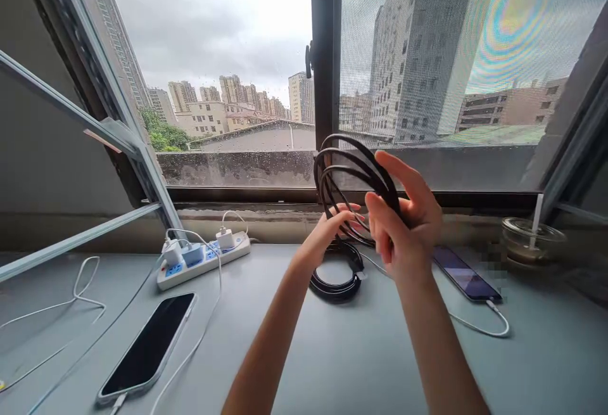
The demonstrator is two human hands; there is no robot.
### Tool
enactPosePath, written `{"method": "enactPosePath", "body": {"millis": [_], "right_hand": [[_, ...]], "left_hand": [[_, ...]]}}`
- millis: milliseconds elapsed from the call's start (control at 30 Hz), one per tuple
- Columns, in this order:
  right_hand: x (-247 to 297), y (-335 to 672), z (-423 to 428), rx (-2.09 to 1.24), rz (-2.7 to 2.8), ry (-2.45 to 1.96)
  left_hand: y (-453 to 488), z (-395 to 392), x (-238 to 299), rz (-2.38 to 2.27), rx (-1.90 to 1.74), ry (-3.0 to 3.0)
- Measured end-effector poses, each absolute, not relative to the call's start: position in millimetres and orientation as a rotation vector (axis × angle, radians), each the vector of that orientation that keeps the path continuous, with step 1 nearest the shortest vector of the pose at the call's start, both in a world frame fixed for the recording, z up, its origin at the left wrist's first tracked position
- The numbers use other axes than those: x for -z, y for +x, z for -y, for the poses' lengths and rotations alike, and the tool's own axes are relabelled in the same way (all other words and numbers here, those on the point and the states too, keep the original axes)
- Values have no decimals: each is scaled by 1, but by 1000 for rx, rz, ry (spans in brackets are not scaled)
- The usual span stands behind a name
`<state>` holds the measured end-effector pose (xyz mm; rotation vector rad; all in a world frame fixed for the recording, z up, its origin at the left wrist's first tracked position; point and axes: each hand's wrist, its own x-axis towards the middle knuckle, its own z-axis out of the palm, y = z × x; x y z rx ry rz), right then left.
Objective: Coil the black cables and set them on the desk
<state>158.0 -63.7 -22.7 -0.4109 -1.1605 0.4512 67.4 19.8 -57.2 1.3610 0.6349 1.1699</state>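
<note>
A black cable (pixel 342 168) is wound into several loops and held up in front of the window. My right hand (pixel 408 228) has its fingers wrapped round the right side of the loops. My left hand (pixel 327 231) pinches the lower left part of the same coil. More of the black cable lies as a small coil (pixel 335 282) on the grey sill (pixel 332 351) right below my hands.
A white power strip (pixel 204 256) with chargers sits at the back left. A dark phone (pixel 149 345) lies plugged in at the front left, a second phone (pixel 465 274) at the right on a white lead. A glass cup (pixel 532 241) with a straw stands far right.
</note>
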Motion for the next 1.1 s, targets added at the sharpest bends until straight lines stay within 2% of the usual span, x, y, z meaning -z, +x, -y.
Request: {"method": "enactPosePath", "body": {"millis": [200, 333, 667, 833, 1100], "right_hand": [[29, 172, 29, -620, 818, -476], [30, 174, 25, -674, 791, -546], [35, 170, 25, -235, 1115, -848], [35, 167, 26, -243, 1230, -822], [35, 168, 28, -233, 1203, -741]], "left_hand": [[58, -31, 48, -420, -1344, 1210], [54, -24, 42, -356, -1438, 1301], [35, -25, 32, -596, -1466, 1571], [24, -21, 26, -713, -1432, 1623], [29, -8, 16, -711, -1466, 1359]]}}
